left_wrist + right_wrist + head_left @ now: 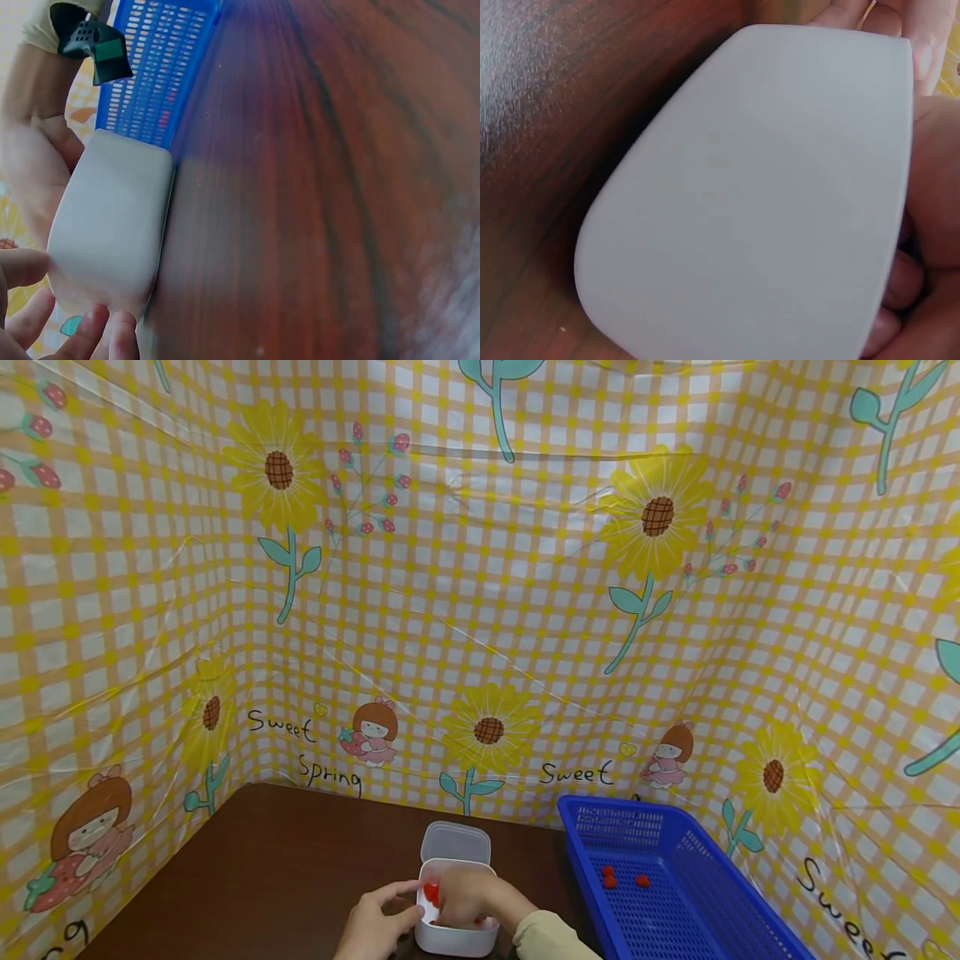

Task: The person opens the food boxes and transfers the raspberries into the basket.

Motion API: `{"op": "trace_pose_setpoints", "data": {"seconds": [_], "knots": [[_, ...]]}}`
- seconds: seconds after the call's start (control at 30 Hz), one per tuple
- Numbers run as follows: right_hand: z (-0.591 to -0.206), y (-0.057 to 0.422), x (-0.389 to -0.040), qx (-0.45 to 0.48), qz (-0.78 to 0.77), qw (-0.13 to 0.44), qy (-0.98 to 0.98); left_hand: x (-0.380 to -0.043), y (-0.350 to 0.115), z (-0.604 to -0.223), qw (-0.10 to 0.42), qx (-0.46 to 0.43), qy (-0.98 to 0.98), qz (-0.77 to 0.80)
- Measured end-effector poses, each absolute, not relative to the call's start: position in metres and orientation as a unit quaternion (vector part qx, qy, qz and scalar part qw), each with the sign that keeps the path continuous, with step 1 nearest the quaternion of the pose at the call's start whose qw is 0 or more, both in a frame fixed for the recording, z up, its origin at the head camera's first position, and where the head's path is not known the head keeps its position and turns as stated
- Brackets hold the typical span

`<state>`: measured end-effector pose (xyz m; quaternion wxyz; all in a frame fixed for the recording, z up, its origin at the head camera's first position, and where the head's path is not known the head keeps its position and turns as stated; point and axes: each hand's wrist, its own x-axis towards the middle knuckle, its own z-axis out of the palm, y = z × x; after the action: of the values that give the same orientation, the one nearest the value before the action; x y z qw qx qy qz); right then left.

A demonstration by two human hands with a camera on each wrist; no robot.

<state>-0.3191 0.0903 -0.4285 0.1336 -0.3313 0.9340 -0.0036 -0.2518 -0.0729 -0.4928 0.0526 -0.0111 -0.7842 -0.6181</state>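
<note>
A white box [455, 941] with rounded corners stands on the table, its translucent lid [456, 843] raised at the back. My left hand [377, 922] holds its left end, thumb and fingertips against the wall. Over the opening is my right hand [468, 896], fingers bent down inside the box. Small red pieces [431, 893] show in the box beside these fingers. In the right wrist view the box wall [742, 195] hides most of the right fingers [901, 279]; I cannot tell whether they pinch a piece.
To the right stands a blue plastic basket [678, 902] with slotted walls. Three small red pieces [610, 882] lie on its floor. The dark wooden table [300, 860] meets a checked, flower-printed cloth [450, 635] at the back and sides.
</note>
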Motion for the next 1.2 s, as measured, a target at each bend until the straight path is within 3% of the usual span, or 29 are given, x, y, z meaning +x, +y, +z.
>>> {"op": "trace_pose_setpoints", "data": {"seconds": [1.2], "knots": [[-0.453, 0.095, -0.315, -0.275, -0.296, 0.072, 0.912, -0.250, -0.073, -0.492, 0.058, -0.021, -0.785, -0.616]]}}
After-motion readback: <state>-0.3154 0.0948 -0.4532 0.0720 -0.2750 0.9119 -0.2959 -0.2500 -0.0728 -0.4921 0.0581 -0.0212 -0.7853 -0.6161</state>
